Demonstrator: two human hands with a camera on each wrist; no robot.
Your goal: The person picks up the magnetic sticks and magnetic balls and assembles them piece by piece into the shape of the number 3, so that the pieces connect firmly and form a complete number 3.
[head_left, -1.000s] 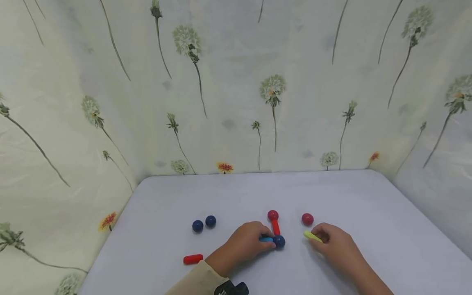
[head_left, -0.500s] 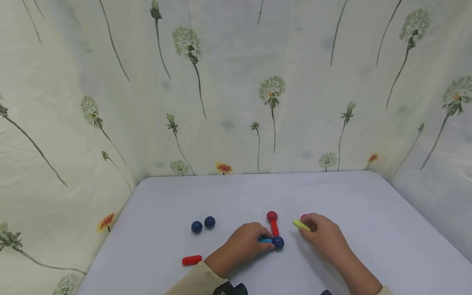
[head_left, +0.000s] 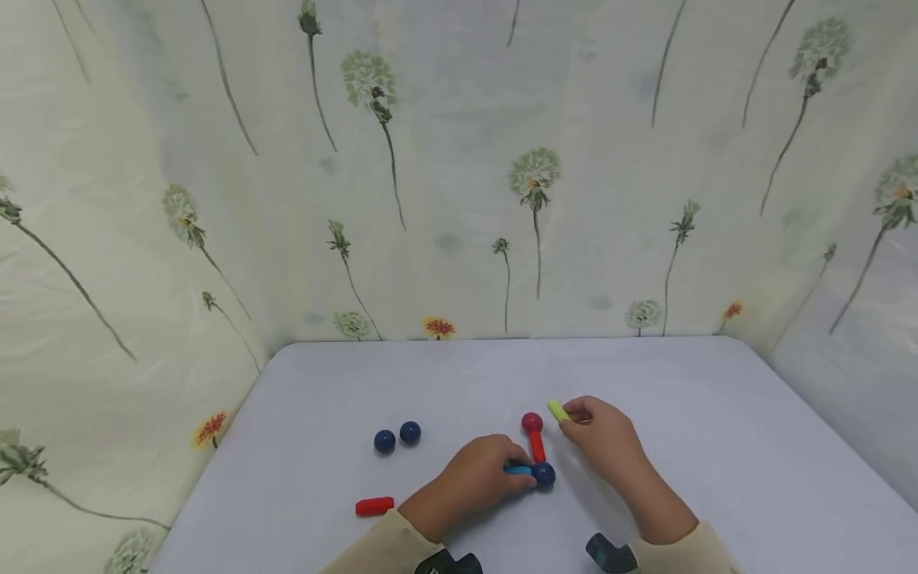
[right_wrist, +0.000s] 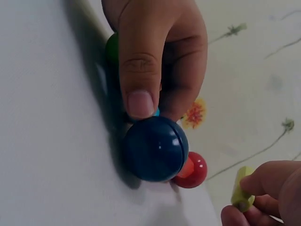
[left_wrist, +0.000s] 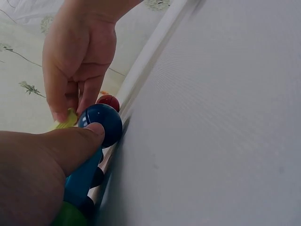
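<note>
My left hand [head_left: 476, 478] grips a light blue stick [head_left: 518, 470] whose right end meets a dark blue ball [head_left: 543, 476]. In the left wrist view my thumb presses on that ball, and a green ball [left_wrist: 69, 215] shows at the stick's near end. From the blue ball a red stick [head_left: 537, 446] runs away to a red ball [head_left: 532, 422]. Between thumb and fingers, my right hand [head_left: 602, 438] pinches a yellow-green stick [head_left: 557, 410]. Its free tip points up and left, just right of the red ball and apart from it.
Two loose dark blue balls [head_left: 398, 437] lie left of the hands on the white table [head_left: 323, 383]. A loose red stick [head_left: 374, 506] rests beside my left forearm. A flowered cloth [head_left: 445, 159] hangs behind the table and at its sides.
My right hand has moved left and away from me, carrying the yellow-green stick towards the attached red ball. The loose red ball on the right is now hidden. My left hand keeps its place.
</note>
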